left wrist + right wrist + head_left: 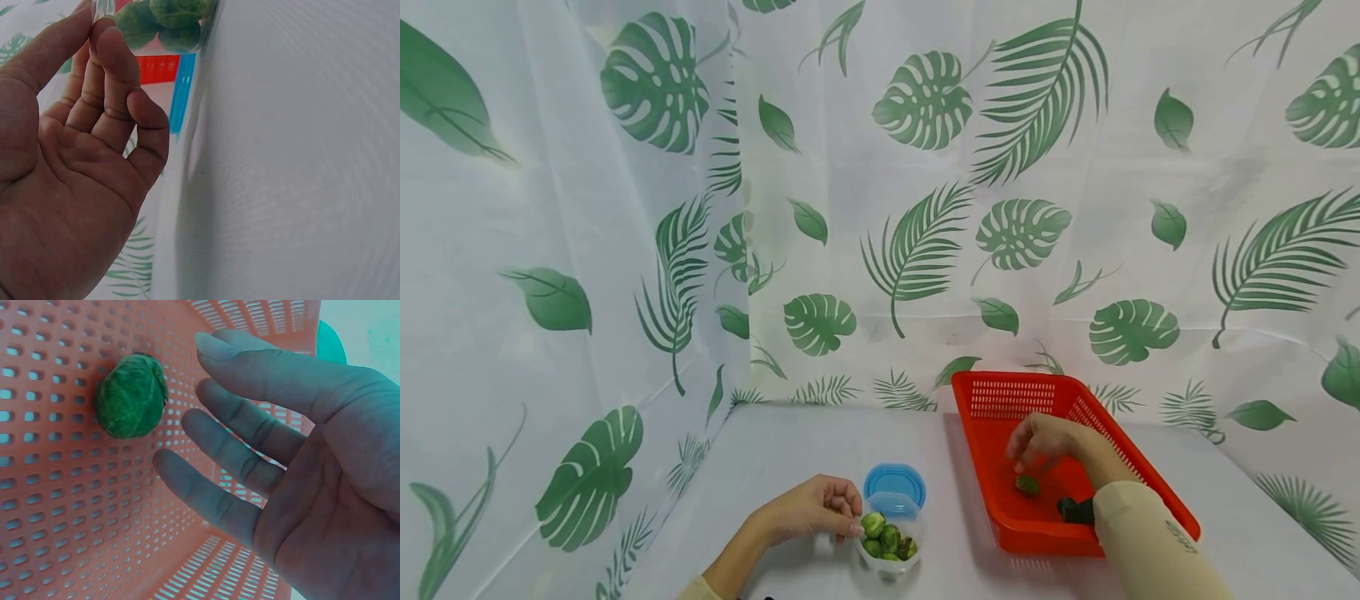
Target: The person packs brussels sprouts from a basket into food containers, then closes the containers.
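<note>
My left hand (818, 507) pinches the rim of a small clear plastic tub (889, 570) between thumb and fingers. Several green Brussels sprouts (889, 537) fill the tub; in the left wrist view, some sprouts (178, 19) show through its wall. My right hand (1051, 439) reaches into a red plastic basket (981, 475) with perforated sides. A single Brussels sprout (131, 397) lies on the basket floor. In the right wrist view, the fingers (219, 500) are spread and gently bent, apart from this sprout, and nothing is between them.
A blue lid (895, 483) lies behind the tub, its near part seen through clear plastic. The basket stands to the tub's right on a white table surface (820, 433). White sheeting printed with green leaves (925, 275) hangs at the back and left.
</note>
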`<state>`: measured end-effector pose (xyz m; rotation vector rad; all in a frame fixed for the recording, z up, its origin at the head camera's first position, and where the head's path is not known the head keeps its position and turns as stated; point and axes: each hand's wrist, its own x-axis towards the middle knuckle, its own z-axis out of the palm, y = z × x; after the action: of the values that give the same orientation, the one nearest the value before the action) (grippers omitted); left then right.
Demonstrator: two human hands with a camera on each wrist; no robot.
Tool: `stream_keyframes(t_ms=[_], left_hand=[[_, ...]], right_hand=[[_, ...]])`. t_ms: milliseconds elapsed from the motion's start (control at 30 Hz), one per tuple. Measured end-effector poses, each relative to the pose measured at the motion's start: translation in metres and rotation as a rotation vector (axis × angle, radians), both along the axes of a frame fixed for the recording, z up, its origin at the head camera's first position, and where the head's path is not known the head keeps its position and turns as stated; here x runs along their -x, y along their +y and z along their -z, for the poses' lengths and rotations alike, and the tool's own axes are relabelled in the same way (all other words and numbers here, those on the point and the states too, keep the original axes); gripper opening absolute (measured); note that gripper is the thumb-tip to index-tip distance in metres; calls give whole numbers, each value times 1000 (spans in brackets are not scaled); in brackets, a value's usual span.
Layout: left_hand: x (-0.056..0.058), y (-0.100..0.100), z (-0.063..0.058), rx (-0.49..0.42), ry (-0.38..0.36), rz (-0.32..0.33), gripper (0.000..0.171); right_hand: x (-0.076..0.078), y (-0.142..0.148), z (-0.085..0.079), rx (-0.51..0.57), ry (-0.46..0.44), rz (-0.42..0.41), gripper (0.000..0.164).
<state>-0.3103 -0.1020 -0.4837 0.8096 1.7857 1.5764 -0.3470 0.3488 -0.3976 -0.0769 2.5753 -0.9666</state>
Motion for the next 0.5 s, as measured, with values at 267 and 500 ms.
stream_keyframes(t_ms=[267,500], left_hand=[[0,0,-1,-1,-3,0,20],[0,0,1,-6,-1,3,19]], right_hand=[[0,2,3,4,-66,18,27],[-2,1,6,15,-67,14,24]])
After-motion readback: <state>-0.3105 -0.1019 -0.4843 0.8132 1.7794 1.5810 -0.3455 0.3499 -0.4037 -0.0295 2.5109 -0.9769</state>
